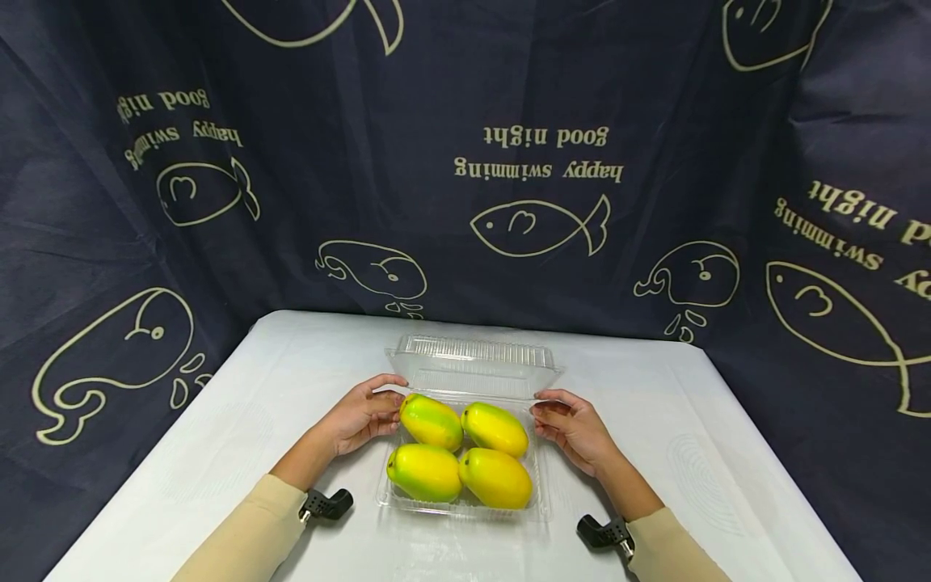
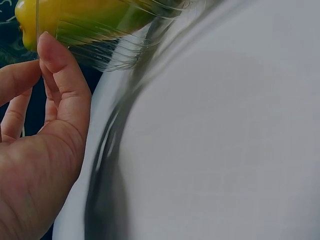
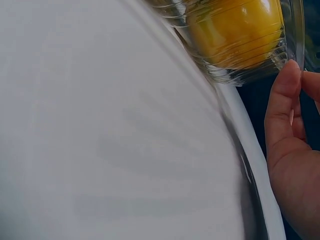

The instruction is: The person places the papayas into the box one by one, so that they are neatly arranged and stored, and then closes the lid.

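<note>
A clear plastic clamshell container [image 1: 540,487] stands on the table with its lid [image 1: 476,364] tipped back on the far side. Inside its base lie several yellow-green mangoes [image 1: 431,422] in two rows. My left hand [image 1: 366,417] pinches the rim at the left back corner, and in the left wrist view its thumb [image 2: 54,57] lies against the clear edge. On the opposite side, my right hand [image 1: 575,432] pinches the rim between thumb [image 3: 288,82] and forefinger. A mango [image 3: 240,35] shows through the ribbed wall in the right wrist view.
The white table [image 1: 633,404] spreads around the container. Behind it hangs a dark curtain [image 1: 407,145] printed with fish and words. A black wrist device [image 1: 327,504] sits by the left sleeve, and another black device [image 1: 605,533] by the right one.
</note>
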The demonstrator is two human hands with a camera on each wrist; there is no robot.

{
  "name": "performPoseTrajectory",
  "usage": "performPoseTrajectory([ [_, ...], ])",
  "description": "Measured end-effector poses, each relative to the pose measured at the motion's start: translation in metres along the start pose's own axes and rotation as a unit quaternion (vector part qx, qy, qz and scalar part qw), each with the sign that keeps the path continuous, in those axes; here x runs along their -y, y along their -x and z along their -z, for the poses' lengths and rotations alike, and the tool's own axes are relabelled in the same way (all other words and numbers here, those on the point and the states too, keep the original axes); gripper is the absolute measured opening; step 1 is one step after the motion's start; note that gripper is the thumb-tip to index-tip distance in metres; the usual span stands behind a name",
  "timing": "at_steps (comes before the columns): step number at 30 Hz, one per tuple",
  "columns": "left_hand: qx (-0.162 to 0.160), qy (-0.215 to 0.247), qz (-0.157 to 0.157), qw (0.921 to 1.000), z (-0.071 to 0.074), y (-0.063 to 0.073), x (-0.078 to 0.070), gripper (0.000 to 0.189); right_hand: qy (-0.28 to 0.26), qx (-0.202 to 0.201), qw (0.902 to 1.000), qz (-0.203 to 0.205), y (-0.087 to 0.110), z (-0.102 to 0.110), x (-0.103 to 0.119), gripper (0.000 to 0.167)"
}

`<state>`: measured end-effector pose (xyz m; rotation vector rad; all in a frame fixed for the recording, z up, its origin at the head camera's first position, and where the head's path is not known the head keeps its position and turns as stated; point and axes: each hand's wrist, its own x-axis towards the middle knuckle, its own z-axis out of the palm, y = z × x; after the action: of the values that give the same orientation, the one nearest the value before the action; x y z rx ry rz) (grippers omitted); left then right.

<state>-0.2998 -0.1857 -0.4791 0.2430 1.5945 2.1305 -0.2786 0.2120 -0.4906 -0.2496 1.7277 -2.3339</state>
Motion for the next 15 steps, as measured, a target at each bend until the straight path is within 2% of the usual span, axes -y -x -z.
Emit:
performPoseTrajectory([
  [4, -0.001, -0.002, 0.0, 1.0, 0.0, 0.0008, 0.0005, 0.035, 0.01, -0.006, 0.9999, -0.002, 0.0, -0.001, -0.0001, 0.026],
  [9, -0.011, 0.0, 0.003, 0.9999, -0.0005, 0.0019, 0.0002, 0.03, 0.029, -0.022, 0.9993, -0.01, 0.0002, -0.0022, 0.0003, 0.016],
  [15, -0.004, -0.013, -0.013, 0.9998, -0.0005, -0.0001, 0.0013, 0.022, 0.078, -0.045, 0.996, -0.005, 0.0016, -0.0031, 0.0005, 0.016],
])
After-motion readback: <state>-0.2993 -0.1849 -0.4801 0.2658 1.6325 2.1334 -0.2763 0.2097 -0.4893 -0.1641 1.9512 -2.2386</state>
